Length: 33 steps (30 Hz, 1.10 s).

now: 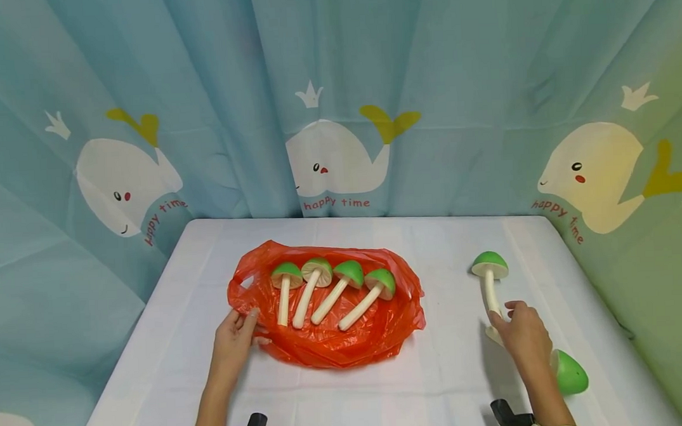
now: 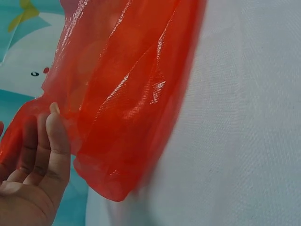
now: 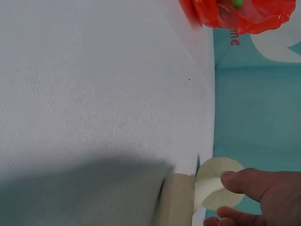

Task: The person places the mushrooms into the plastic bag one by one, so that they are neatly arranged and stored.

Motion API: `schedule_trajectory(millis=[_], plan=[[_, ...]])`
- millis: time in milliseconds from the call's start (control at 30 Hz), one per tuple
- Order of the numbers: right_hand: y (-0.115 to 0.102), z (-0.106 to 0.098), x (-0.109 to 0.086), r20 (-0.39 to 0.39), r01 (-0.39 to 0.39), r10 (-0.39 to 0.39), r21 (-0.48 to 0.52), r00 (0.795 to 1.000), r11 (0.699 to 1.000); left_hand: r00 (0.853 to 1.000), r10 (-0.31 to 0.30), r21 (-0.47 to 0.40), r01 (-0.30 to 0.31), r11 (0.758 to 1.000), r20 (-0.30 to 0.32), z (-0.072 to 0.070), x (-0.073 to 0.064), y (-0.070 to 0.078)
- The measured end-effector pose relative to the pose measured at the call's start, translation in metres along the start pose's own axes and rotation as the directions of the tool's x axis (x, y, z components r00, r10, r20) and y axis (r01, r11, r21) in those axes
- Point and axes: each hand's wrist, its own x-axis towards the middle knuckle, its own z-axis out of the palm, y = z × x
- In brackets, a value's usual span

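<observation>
Spotter: What bothers you on the right?

Operator: My right grip (image 1: 526,335), a bare hand, is released, its fingers parted near the lower end of a smooth mushroom with a green domed cap and white stem (image 1: 490,275). I see nothing held between them. A second green-capped mushroom (image 1: 569,372) lies on the near side, its cap just beyond my wrist, and a pale stem end (image 1: 493,335) pokes out below my thumb. With stems that close, I could catch the wrong one or knock both; rounded as they are, they might roll across the white cloth-covered worktop (image 1: 447,278)

Spotter: And the left?

Operator: My left grip (image 1: 232,338) touches the left end of a crinkled, translucent red plastic bag (image 1: 324,350). I can't tell whether it is pinching the film or just resting against it. Four more green-capped, white-stemmed mushrooms (image 1: 330,300) lie in a slanted row on the bag

Spotter: So what's the risk there?

Operator: Thin film. If I tugged, it could bunch under the stems and spill the row; too light a touch, and the edge could slip away from me
</observation>
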Motion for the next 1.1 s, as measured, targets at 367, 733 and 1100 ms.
schedule_trajectory(millis=[367, 733, 1100], plan=[[0.011, 0.001, 0.01, 0.134, -0.026, 0.029, -0.026, 0.99, 0.999, 0.995, 0.047, 0.022, -0.046, 0.999, -0.085, -0.003, -0.001, 0.007], [0.019, 0.002, 0.018, 0.207, -0.05, 0.055, -0.031, 0.977, 0.998, 0.986, 0.124, 0.024, -0.122, 0.992, -0.114, -0.006, -0.002, 0.0], [0.024, 0.006, 0.022, 0.242, -0.026, 0.022, 0.012, 0.97, 1.0, 0.981, 0.163, -0.032, -0.167, 0.985, -0.101, -0.016, 0.023, -0.057]])
